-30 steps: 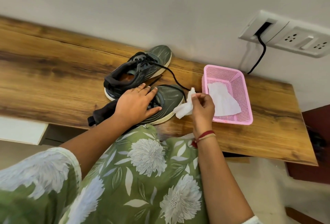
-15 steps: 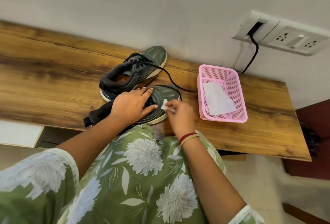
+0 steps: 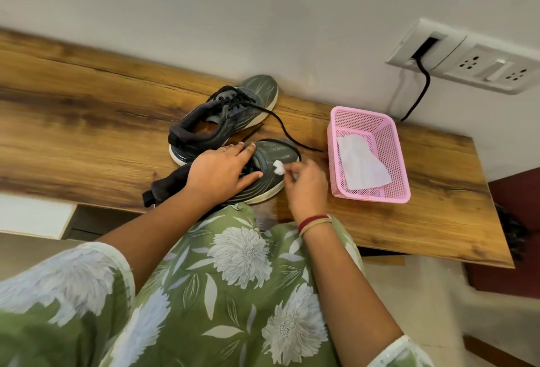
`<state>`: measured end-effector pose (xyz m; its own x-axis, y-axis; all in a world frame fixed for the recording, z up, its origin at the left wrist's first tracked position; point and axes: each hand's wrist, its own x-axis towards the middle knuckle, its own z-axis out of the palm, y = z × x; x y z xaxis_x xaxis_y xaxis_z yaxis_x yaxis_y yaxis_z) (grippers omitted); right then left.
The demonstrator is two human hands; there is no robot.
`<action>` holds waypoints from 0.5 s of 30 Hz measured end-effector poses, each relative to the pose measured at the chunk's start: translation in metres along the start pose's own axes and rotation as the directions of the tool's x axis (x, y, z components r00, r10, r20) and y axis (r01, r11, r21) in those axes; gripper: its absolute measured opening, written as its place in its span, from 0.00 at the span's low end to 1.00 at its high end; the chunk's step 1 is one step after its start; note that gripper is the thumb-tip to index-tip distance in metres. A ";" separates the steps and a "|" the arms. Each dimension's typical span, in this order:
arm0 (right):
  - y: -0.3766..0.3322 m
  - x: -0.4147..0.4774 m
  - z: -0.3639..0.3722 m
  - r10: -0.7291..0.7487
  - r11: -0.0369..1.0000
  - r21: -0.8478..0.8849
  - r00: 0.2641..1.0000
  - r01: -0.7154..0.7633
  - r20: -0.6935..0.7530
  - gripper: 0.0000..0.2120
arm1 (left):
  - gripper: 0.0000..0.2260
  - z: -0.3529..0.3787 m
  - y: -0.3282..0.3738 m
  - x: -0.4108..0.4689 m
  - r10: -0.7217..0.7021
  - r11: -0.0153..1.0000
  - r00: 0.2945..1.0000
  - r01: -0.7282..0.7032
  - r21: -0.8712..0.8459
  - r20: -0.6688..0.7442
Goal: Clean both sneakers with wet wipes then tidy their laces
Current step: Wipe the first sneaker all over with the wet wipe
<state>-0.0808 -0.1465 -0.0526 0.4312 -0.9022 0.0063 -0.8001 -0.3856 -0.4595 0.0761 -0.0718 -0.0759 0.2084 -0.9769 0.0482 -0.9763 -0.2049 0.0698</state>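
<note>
Fingers (image 3: 292, 174) round wipe (image 3: 279, 167) on sneaker (image 3: 276, 151)

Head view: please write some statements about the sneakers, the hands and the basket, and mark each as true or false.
1. The left hand rests flat on the near sneaker. True.
2. The right hand holds a brush. False: it pinches a small white wipe at that sneaker's toe.
3. The pink basket holds nothing. False: a white sheet lies in it.
4. The far sneaker has a black lace trailing loose toward the basket. True.
</note>
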 end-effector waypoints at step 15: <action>0.020 0.006 -0.014 0.301 -0.370 0.789 0.740 -0.491 0.602 0.08 | 0.31 0.002 0.000 0.001 0.001 1.000 1.000 -0.001 0.018 0.007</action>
<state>-0.1002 -0.1624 -0.0497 0.3288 -0.6673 -0.6683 0.4132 0.7380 -0.5335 0.0760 -0.0727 -0.0774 0.2071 -0.9774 0.0413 -0.9774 -0.2049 0.0515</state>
